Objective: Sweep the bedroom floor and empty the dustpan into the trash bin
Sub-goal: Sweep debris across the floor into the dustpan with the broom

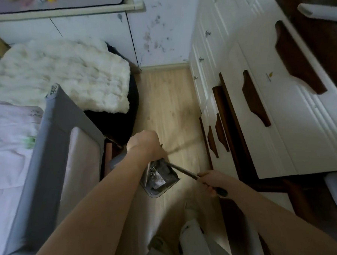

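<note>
A grey dustpan (160, 178) hangs just above the light wooden floor (168, 100), with dust and scraps of paper inside it. My left hand (143, 143) is closed over the top of the dustpan's handle. My right hand (209, 180) grips a dark broom handle (183, 172) that slants down toward the dustpan. A blurred pale streak (184, 144) runs across the floor to the right of my left hand; I cannot tell whether it is the broom. No trash bin is in sight.
A grey cot (53, 152) with pink bedding stands at the left. A dark seat under a white fluffy throw (63, 74) lies behind it. White drawers with brown handles (256, 103) line the right. My feet (191, 208) stand on the narrow floor strip.
</note>
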A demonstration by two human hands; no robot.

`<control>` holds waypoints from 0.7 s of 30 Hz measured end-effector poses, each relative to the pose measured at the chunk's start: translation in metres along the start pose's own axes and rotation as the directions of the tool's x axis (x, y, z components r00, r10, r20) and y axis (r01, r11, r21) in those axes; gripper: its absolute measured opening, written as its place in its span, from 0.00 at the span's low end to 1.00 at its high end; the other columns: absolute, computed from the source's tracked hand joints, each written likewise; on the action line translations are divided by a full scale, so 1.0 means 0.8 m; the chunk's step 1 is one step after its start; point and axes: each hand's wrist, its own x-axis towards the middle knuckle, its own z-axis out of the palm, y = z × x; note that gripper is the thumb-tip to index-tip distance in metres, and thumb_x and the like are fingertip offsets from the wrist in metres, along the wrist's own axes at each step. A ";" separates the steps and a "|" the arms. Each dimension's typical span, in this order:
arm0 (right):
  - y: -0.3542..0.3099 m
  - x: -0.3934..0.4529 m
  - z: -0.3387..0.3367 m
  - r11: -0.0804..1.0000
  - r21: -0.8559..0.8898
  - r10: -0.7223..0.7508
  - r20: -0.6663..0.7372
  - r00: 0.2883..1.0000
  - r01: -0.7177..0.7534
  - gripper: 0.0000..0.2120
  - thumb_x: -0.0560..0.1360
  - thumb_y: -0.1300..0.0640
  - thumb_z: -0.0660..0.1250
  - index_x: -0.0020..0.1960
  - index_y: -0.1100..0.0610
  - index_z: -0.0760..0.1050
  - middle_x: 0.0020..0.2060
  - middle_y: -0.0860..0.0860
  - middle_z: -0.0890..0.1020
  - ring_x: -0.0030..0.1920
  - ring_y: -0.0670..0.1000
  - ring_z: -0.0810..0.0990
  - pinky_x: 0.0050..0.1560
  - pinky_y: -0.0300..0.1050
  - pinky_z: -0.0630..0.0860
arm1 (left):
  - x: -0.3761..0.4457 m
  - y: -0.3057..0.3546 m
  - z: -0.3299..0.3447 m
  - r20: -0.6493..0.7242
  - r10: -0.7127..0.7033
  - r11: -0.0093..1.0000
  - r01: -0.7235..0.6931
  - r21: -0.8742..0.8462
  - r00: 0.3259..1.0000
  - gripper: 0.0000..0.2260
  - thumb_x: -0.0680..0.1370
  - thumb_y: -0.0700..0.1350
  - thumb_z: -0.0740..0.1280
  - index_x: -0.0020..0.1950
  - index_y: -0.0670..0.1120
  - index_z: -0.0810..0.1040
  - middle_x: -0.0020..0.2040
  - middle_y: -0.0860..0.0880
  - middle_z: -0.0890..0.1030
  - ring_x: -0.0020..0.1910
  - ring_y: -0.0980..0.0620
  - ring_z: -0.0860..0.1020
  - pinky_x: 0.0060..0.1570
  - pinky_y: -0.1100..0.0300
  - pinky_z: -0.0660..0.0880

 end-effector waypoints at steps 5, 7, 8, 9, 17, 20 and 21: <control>0.005 -0.029 0.012 0.997 0.066 -0.046 0.007 0.999 0.046 0.20 0.81 0.59 0.59 0.72 0.54 0.65 0.31 0.51 0.72 0.25 0.44 0.68 0.20 0.34 0.67 | -0.017 -0.027 0.010 -0.005 0.015 1.000 -0.015 0.008 1.000 0.08 0.77 0.47 0.66 0.45 0.45 0.69 0.38 0.49 0.71 0.42 0.46 0.75 0.42 0.54 0.74; 0.005 -0.034 0.020 0.996 -0.024 -0.090 -0.039 0.995 0.089 0.20 0.81 0.59 0.57 0.73 0.54 0.64 0.32 0.52 0.73 0.26 0.46 0.70 0.21 0.36 0.68 | -0.025 -0.039 0.018 -0.017 0.009 1.000 -0.009 0.012 1.000 0.07 0.76 0.46 0.66 0.47 0.45 0.68 0.38 0.49 0.71 0.41 0.47 0.74 0.40 0.55 0.73; 0.005 -0.033 0.021 0.991 -0.091 -0.109 -0.069 0.992 0.103 0.19 0.81 0.59 0.56 0.72 0.54 0.65 0.32 0.52 0.73 0.27 0.46 0.70 0.21 0.36 0.69 | -0.028 -0.042 0.022 -0.020 0.008 1.000 -0.007 0.024 1.000 0.07 0.76 0.46 0.65 0.47 0.45 0.68 0.38 0.49 0.70 0.41 0.47 0.74 0.39 0.55 0.72; 0.005 -0.026 0.026 0.979 -0.168 -0.132 -0.103 0.986 0.113 0.17 0.81 0.60 0.56 0.70 0.55 0.67 0.33 0.52 0.73 0.27 0.47 0.71 0.23 0.37 0.69 | -0.033 -0.048 0.027 -0.018 0.008 0.999 -0.007 0.032 1.000 0.07 0.76 0.45 0.65 0.47 0.45 0.68 0.37 0.50 0.70 0.41 0.47 0.74 0.39 0.56 0.71; 0.010 0.033 0.081 0.901 -0.430 -0.109 -0.085 0.990 0.062 0.17 0.75 0.61 0.61 0.64 0.62 0.74 0.36 0.50 0.75 0.36 0.49 0.75 0.39 0.41 0.78 | -0.047 -0.075 0.049 -0.042 0.014 0.999 -0.012 0.043 0.999 0.09 0.75 0.46 0.67 0.52 0.45 0.71 0.44 0.48 0.74 0.44 0.47 0.74 0.42 0.55 0.72; 0.005 -0.001 0.070 0.983 -0.163 -0.095 -0.069 0.993 0.083 0.17 0.78 0.62 0.61 0.67 0.60 0.70 0.33 0.50 0.73 0.29 0.46 0.71 0.21 0.33 0.71 | -0.055 -0.082 0.051 -0.050 -0.007 0.999 0.009 0.034 0.999 0.12 0.76 0.46 0.66 0.56 0.44 0.72 0.49 0.45 0.76 0.49 0.44 0.77 0.44 0.54 0.72; 0.007 -0.015 0.065 0.997 -0.049 -0.067 -0.048 0.997 0.064 0.16 0.80 0.62 0.59 0.67 0.59 0.70 0.32 0.51 0.72 0.28 0.45 0.70 0.19 0.34 0.69 | -0.057 -0.084 0.052 -0.057 -0.017 1.000 0.018 0.018 0.998 0.11 0.76 0.46 0.66 0.56 0.44 0.73 0.48 0.46 0.76 0.48 0.44 0.76 0.44 0.54 0.72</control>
